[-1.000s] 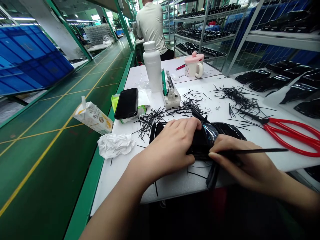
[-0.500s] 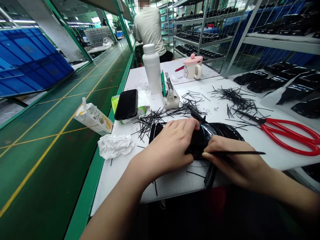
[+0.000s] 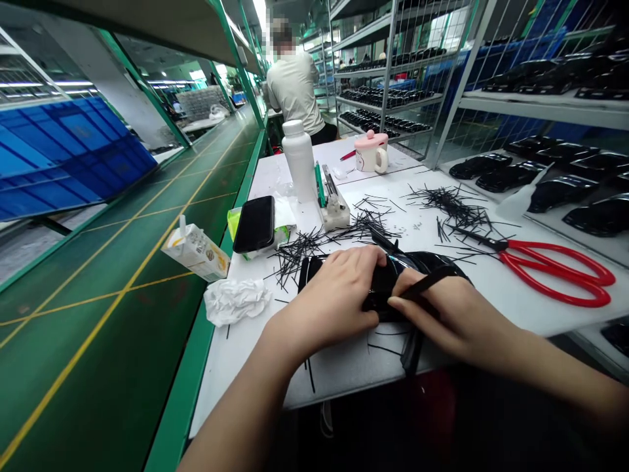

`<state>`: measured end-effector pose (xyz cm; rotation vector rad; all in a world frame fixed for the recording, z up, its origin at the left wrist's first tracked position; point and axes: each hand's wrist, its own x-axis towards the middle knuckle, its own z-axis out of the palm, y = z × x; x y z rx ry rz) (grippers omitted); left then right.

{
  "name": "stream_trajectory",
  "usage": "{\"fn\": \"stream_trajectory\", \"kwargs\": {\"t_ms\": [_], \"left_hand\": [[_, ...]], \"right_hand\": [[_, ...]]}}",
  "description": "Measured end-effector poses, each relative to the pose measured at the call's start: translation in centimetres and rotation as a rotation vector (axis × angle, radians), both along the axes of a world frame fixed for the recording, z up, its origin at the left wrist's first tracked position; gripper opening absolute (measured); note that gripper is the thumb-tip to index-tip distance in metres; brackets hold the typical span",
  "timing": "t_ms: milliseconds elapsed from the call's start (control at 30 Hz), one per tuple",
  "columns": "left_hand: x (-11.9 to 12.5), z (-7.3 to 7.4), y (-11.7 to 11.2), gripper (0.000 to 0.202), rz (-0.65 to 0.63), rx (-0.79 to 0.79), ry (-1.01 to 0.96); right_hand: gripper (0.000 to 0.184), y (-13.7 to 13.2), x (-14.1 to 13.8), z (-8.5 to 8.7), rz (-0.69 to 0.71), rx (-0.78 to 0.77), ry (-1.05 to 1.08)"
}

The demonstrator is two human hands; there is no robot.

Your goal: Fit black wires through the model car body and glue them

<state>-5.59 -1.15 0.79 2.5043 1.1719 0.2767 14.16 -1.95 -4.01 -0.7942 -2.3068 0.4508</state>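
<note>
A glossy black plastic part (image 3: 417,262) lies on the white table (image 3: 344,357) in front of me. My left hand (image 3: 334,295) lies over its left half and grips it with curled fingers. My right hand (image 3: 442,314) pinches a thin black strip (image 3: 427,282) against the part's front edge; the strip bends up and over toward the right. A dark piece (image 3: 411,351) hangs below the table edge under my right hand.
Loose black strips (image 3: 452,203) litter the table. Red-handled scissors (image 3: 550,269) lie to the right. A phone (image 3: 254,224), white bottle (image 3: 299,160), pink mug (image 3: 371,151), crumpled tissue (image 3: 236,300) and drink carton (image 3: 196,249) stand left and behind. A person (image 3: 295,85) works farther back.
The strip in my right hand, which stuck out straight to the right, is now shorter and bent over the part. My view has tipped up a little.
</note>
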Motion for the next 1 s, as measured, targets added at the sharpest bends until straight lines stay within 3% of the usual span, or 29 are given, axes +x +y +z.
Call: {"fn": "stream_trajectory", "kwargs": {"t_ms": [233,433,833,1000], "left_hand": [[-0.01,0.25,-0.30,0.046,0.030,-0.004,0.000],[-0.03,0.33,-0.25,0.046,0.015,-0.014,0.018],[-0.10,0.24,-0.10,0.045,0.014,-0.031,0.007],[-0.08,0.28,-0.12,0.047,0.032,-0.049,0.013]], "right_hand": [[0.012,-0.09,0.37,-0.36,-0.081,-0.052,0.208],[0.011,-0.18,0.12,-0.59,-0.004,-0.024,0.140],[0.013,-0.32,-0.42,-0.31,0.011,0.055,0.106],[0.015,-0.66,-0.52,-0.88,0.010,-0.010,0.127]]}}
